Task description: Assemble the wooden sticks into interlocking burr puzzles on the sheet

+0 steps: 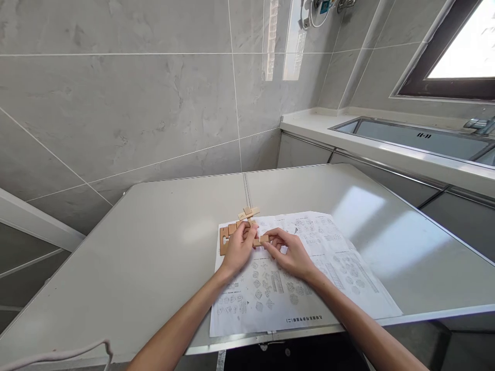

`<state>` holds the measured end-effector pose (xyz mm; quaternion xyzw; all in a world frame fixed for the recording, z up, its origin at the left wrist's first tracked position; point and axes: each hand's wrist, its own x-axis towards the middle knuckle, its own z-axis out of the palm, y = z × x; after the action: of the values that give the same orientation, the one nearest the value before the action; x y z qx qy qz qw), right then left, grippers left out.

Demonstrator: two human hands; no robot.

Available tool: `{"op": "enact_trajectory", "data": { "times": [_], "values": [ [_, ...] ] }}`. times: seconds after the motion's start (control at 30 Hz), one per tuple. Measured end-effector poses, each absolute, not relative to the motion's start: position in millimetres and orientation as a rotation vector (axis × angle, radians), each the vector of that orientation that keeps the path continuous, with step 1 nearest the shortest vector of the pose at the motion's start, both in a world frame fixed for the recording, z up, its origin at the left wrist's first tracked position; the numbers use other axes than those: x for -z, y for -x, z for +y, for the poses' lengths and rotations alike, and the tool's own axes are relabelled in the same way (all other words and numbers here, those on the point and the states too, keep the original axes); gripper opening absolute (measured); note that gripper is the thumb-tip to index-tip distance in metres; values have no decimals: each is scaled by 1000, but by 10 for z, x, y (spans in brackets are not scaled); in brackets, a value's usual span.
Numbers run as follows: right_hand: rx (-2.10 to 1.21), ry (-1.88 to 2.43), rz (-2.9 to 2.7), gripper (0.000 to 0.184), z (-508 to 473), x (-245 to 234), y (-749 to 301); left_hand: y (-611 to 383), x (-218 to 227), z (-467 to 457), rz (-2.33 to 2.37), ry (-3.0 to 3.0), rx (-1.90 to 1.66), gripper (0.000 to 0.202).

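Above the white printed paper sheet (266, 323), toward its far-left part, the right hand (286, 251) pinches a small tan wooden block (264, 238) between thumb and fingertips. The left hand (240, 247) curls beside a flat brown notched wooden piece (223, 242) at the sheet's left edge; its exact grip is hidden.

A pale, shiny table (154, 257) with a seam (246, 189) near its middle carries a printed paper sheet (270, 288), reaching close to the near edge.
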<state>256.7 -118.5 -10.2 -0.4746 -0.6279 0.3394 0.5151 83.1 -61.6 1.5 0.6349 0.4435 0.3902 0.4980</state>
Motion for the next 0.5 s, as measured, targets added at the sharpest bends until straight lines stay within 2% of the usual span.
{"op": "enact_trajectory", "data": {
  "times": [0.23,0.5],
  "values": [
    [-997,1071,-1198,27,-1124,106,-2649,-788,-59,-569,1038,-1440,-1026,42],
    [-1450,886,-881,35,-1035,129,-2814,-845,-43,-643,906,-1458,-874,47]
  ]
}}
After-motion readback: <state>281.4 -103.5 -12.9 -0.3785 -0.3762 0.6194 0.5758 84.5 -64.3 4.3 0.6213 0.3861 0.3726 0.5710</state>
